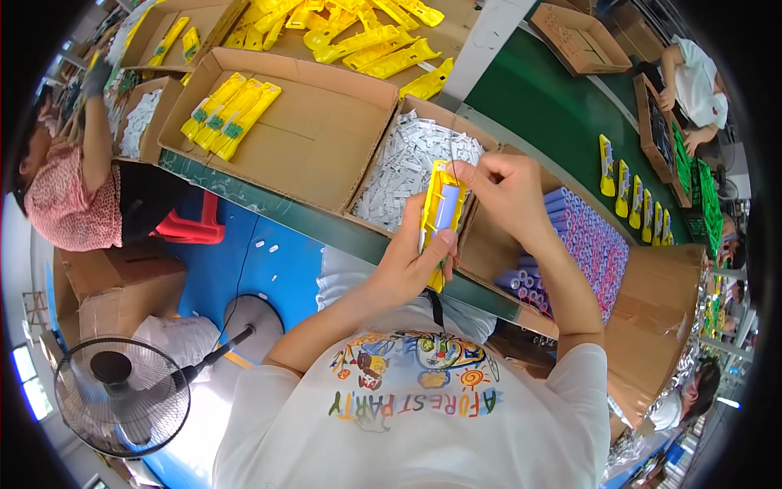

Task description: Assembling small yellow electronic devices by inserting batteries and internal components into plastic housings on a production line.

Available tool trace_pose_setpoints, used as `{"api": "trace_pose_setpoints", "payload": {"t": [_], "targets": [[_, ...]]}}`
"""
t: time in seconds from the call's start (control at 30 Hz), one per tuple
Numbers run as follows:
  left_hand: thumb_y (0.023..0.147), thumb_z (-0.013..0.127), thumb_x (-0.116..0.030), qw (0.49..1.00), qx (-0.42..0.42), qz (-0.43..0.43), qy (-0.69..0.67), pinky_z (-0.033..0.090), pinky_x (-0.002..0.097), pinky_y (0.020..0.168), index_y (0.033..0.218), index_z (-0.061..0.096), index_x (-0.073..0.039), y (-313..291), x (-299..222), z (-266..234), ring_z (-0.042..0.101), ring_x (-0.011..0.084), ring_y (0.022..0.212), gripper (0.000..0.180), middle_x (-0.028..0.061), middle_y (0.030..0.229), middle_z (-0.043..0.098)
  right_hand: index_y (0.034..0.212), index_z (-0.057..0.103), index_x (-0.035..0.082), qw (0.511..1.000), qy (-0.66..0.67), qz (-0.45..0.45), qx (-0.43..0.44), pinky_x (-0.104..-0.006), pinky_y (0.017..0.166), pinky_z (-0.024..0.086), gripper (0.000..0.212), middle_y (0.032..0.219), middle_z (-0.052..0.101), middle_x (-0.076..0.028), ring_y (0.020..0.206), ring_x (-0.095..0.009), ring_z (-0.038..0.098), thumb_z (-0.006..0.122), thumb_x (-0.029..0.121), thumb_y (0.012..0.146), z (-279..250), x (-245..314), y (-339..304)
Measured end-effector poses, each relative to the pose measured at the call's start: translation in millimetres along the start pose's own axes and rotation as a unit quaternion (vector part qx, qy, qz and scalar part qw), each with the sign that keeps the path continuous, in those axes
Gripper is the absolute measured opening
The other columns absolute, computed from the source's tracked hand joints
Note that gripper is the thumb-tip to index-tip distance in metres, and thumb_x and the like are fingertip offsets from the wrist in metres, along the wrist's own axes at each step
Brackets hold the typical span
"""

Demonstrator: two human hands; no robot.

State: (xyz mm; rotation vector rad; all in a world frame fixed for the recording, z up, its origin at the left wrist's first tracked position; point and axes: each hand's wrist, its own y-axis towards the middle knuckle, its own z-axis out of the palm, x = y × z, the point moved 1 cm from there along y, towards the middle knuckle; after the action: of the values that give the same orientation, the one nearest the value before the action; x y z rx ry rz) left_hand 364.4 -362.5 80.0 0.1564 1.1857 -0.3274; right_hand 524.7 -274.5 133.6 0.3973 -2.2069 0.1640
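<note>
Across the work area runs a long green tabletop (269, 203), carrying a row of open boxes. The widest is a shallow, brown cardboard tray (326, 122), where three yellow plastic shells with small green circuit boards (232, 118) lie side by side. To its right, a narrower brown cardboard box (363, 202) is filled with small, flat white plastic pieces (405, 159). Right of that, a deeper brown cardboard box (487, 253) holds densely stacked purple cylinders (590, 248).

The left hand (399, 265) has its fingers clamped around an elongated yellow plastic shell (430, 213), held up over the near edge of the box of white pieces. The right hand (513, 191) has thumb and fingertips bunched at the shell's upper end; whether they pinch anything cannot be told. Smallest, a single smooth purple cylinder (446, 208) lies lengthwise inside the held shell.
</note>
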Motion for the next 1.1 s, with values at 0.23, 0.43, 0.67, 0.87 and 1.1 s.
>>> {"api": "trace_pose_setpoints", "payload": {"t": [0.23, 0.43, 0.67, 0.87, 1.1], "targets": [[0.094, 0.055, -0.014, 0.936, 0.056, 0.210, 0.278, 0.051, 0.0305, 0.077, 0.124, 0.048, -0.004, 34.6, -26.9, -35.8, 0.063, 0.0190, 0.085, 0.033, 0.0088, 0.108, 0.060, 0.105, 0.064, -0.002, 0.989, -0.027, -0.079, -0.123, -0.0282, 0.087, 0.047, 0.019, 0.102, 0.066, -0.008, 0.095, -0.014, 0.060, 0.051, 0.007, 0.094, -92.4, -80.3, 28.2], [0.080, 0.064, -0.008, 0.578, -0.371, 0.117, 0.717, 0.051, 0.0394, 0.082, 0.104, 0.061, -0.002, 44.4, -93.1, -257.2, 0.063, 0.0322, 0.094, 0.026, 0.0176, 0.097, 0.065, 0.113, 0.065, 0.006, 0.904, -0.360, 0.037, -0.226, -0.0371, 0.080, 0.050, 0.028, 0.101, 0.068, -0.016, 0.091, -0.030, 0.066, 0.053, 0.025, 0.095, -319.2, -389.8, 93.5], [0.072, 0.070, -0.013, 0.590, -0.262, -0.035, 0.763, 0.049, 0.0400, 0.080, 0.090, 0.055, -0.005, 35.4, -85.1, -215.2, 0.058, 0.0376, 0.092, 0.024, 0.0188, 0.093, 0.062, 0.104, 0.066, 0.005, 0.894, -0.397, 0.060, -0.198, -0.0386, 0.080, 0.050, 0.022, 0.100, 0.066, -0.020, 0.095, -0.036, 0.063, 0.056, 0.018, 0.090, -250.9, -306.2, 79.9], [0.089, 0.057, -0.006, 0.985, -0.141, -0.046, -0.086, 0.054, 0.0342, 0.072, 0.126, 0.037, -0.005, 34.4, -73.8, -63.0, 0.063, 0.0217, 0.082, 0.042, 0.0131, 0.102, 0.059, 0.117, 0.062, 0.011, 0.936, -0.200, -0.268, -0.109, -0.0407, 0.096, 0.041, 0.039, 0.130, 0.051, -0.011, 0.115, -0.033, 0.051, 0.064, 0.008, 0.078, -45.5, -7.0, -0.1], [0.083, 0.047, 0.003, 0.980, -0.077, -0.036, -0.181, 0.053, 0.0359, 0.077, 0.134, 0.029, -0.010, 8.5, -37.5, -3.1, 0.059, 0.0215, 0.091, 0.056, 0.0118, 0.105, 0.054, 0.099, 0.067, 0.008, 0.940, 0.119, -0.309, 0.085, -0.0286, 0.074, 0.049, 0.016, 0.096, 0.065, -0.004, 0.085, -0.016, 0.061, 0.065, 0.006, 0.083, 0.4, 6.4, -34.4]]}}
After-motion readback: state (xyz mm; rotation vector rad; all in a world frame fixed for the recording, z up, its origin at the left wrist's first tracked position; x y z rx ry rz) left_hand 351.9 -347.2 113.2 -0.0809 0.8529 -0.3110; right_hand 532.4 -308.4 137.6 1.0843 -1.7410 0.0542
